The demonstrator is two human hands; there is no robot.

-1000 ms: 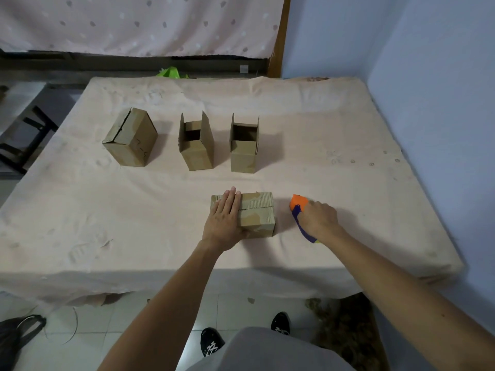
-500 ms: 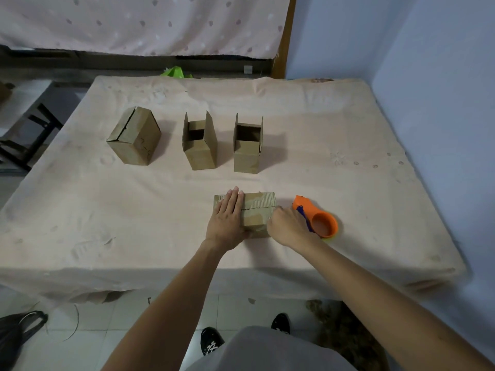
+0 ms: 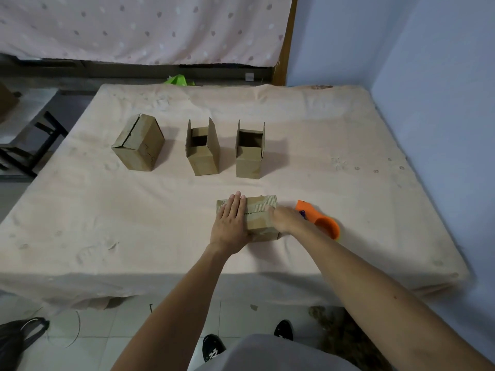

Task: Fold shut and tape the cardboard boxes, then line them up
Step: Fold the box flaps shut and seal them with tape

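Note:
A small cardboard box [image 3: 258, 227] lies with its flaps folded shut near the table's front edge. My left hand [image 3: 231, 223] rests flat on its left half, fingers straight. My right hand [image 3: 284, 219] is blurred and touches the top of the box at its right end. The orange tape dispenser [image 3: 325, 224] lies on the cloth just right of that hand, held by nobody. Farther back stand three more boxes: a closed one [image 3: 139, 145] on the left, and two with upright flaps [image 3: 203, 159] [image 3: 249, 159].
A peach cloth [image 3: 107, 223] covers the table. The blue wall [image 3: 442, 129] runs close along the right side. A dark stool [image 3: 32, 145] stands left of the table, and a black bag [image 3: 18, 336] lies on the floor.
My right hand let go of the tape dispenser, left it on the cloth, and moved left onto the box's right end. My left hand stayed flat on the box.

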